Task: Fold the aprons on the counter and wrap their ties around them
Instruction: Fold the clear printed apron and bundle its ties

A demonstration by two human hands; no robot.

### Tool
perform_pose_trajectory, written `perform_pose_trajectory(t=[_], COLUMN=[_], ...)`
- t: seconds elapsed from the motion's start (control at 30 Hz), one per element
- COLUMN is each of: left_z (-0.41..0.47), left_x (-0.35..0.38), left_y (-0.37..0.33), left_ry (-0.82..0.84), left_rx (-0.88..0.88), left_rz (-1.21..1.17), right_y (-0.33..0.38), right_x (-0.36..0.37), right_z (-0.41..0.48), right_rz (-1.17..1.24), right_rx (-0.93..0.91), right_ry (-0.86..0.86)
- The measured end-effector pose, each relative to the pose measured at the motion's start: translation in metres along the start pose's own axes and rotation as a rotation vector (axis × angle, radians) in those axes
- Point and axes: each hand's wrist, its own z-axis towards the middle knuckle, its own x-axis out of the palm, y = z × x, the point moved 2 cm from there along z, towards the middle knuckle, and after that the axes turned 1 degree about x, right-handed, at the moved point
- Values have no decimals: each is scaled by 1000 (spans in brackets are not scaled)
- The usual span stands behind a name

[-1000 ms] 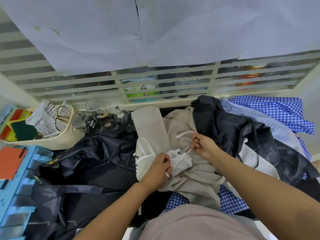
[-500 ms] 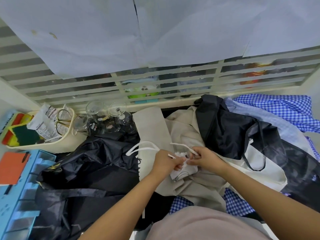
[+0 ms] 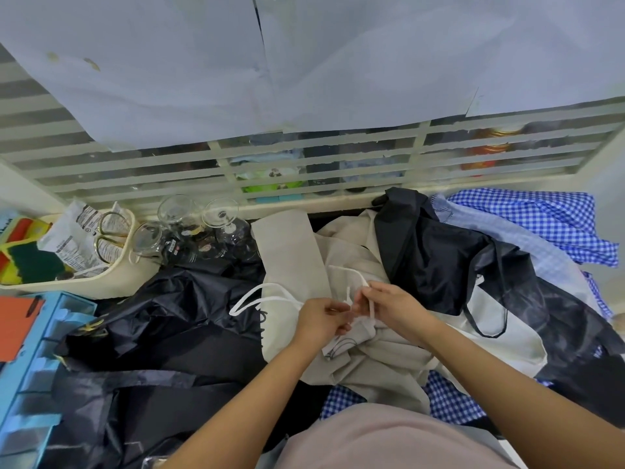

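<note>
Both left hand (image 3: 321, 321) and right hand (image 3: 394, 306) pinch the tie (image 3: 351, 274) above apron (image 3: 382, 362).

Your counter (image 3: 338, 219) is almost wholly covered; only a dark strip of it shows at the far edge. A beige apron (image 3: 382, 367) lies heaped at the middle, a black apron (image 3: 176, 319) spreads over the left half to the near edge, and another black apron (image 3: 439, 265) lies right of the middle. Blue checked cloth (image 3: 541, 218) fills the far right corner. Towards the far left corner, clear glasses (image 3: 189, 228) stand beside a cream basket (image 3: 101, 282), and a blue tray (image 3: 40, 367) sits at the left edge
</note>
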Motion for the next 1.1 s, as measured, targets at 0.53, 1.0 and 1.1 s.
perform_pose_trajectory(t=[0.53,1.0,1.1], left_z=[-9,-8,-8], left_x=[8,12,10], left_y=[-2,1,0], left_ry=[-37,-16,9], left_rx=[73,50,45], left_rz=[-24,-161,-154], right_y=[36,44,40], right_x=[34,9,3], right_z=[20,18,8], right_rz=[-474,-960,-1083], right_rx=[20,-19,45], right_ry=[178,13,106])
